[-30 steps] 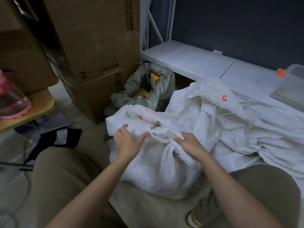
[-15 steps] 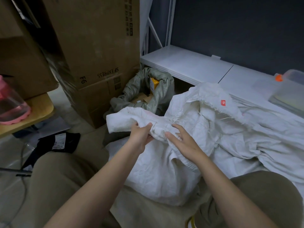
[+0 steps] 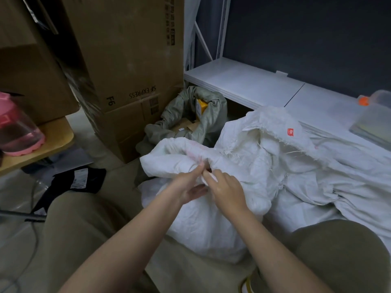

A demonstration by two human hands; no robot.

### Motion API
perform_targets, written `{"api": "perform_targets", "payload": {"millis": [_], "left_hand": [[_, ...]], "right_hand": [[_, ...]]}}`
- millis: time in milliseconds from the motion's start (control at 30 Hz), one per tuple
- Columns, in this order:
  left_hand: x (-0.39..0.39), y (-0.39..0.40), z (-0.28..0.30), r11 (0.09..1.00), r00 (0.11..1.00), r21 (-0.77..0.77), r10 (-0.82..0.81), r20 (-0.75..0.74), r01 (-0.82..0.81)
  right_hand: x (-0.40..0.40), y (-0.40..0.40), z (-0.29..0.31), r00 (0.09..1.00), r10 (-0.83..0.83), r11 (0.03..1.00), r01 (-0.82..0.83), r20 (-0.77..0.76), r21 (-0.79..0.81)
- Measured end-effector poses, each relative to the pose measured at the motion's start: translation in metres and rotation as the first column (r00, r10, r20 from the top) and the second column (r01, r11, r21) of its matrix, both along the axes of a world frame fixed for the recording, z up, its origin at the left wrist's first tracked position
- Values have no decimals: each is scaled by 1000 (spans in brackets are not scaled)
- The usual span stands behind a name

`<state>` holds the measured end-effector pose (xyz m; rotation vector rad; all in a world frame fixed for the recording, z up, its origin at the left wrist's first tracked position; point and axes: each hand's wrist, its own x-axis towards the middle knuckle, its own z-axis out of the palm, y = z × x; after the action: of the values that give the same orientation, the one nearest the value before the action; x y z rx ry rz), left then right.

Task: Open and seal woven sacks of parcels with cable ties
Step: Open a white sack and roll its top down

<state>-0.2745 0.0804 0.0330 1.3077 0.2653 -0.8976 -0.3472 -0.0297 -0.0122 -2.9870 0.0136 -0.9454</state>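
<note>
Clutter fills the left of the frame: a pink water bottle (image 3: 15,132) on a wooden table edge (image 3: 53,142), a black parcel bag (image 3: 78,181) on the floor below it, and stacked cardboard boxes (image 3: 131,66) rising behind. Right of the boxes a grey-green sack (image 3: 203,115) lies open with small cartons showing inside. At centre, a white woven sack (image 3: 201,225) sits between the person's knees, its bunched neck running roughly left to right across the frame, just above and touching both hands. The left hand (image 3: 186,187) comes in from the lower left, thumb and fingertips pinching at the gathered neck; the right hand (image 3: 227,190) meets it from the right, fingers curled on the same bunch beside something thin and whitish, perhaps a cable tie, though I cannot tell for sure. Both hands are equally near the neck. The weave looks crumpled, soft and frayed at its rim. Further right more white sacks (image 3: 317,166) lie heaped against a low white shelf (image 3: 243,81) bearing a clear plastic container (image 3: 374,121).
</note>
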Motion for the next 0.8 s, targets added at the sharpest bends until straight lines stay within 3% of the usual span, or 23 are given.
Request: {"api": "perform_targets", "payload": {"millis": [33, 100, 167, 200, 333, 467, 533, 600, 667, 733, 767, 800], "left_hand": [[3, -1, -5, 998, 999, -41, 43, -9, -43], [9, 2, -12, 996, 996, -40, 82, 43, -81], [9, 8, -19, 996, 993, -78, 41, 112, -33], [6, 11, -21, 994, 990, -106, -9, 138, 24], [-5, 23, -23, 985, 957, 20, -172, 236, 172], [-6, 26, -30, 987, 960, 161, -44, 276, -1], [-2, 28, -35, 985, 948, 144, 51, 314, -101], [-1, 32, -39, 978, 923, 169, 50, 381, -122], [-3, 35, -45, 983, 918, 142, 56, 392, -121], [-8, 37, -48, 996, 939, 22, 73, 336, -85], [-10, 37, -49, 998, 954, -42, 66, 293, -56], [-12, 37, -50, 997, 965, -69, 43, 258, -26]], "right_hand": [[-4, 2, -3, 996, 47, 999, -47, -70, 1], [-17, 5, 4, 934, 153, 944, -41, -323, 329], [-23, 4, 13, 893, 242, 705, 107, -380, 701], [-22, 2, 14, 899, 223, 657, 148, -378, 740], [-15, 9, 5, 942, 98, 698, 164, -320, 697], [-18, 27, -10, 974, -15, 819, 143, -228, 556], [-19, 30, -19, 984, 39, 914, 35, -174, 404], [-21, 29, -24, 968, 93, 935, -4, -234, 355], [-25, 27, -16, 938, 108, 836, 93, -329, 541], [-22, 23, -10, 921, 128, 610, 220, -368, 762], [-17, 22, -7, 915, 136, 536, 256, -381, 804], [-13, 21, -8, 912, 144, 530, 257, -385, 808]]}}
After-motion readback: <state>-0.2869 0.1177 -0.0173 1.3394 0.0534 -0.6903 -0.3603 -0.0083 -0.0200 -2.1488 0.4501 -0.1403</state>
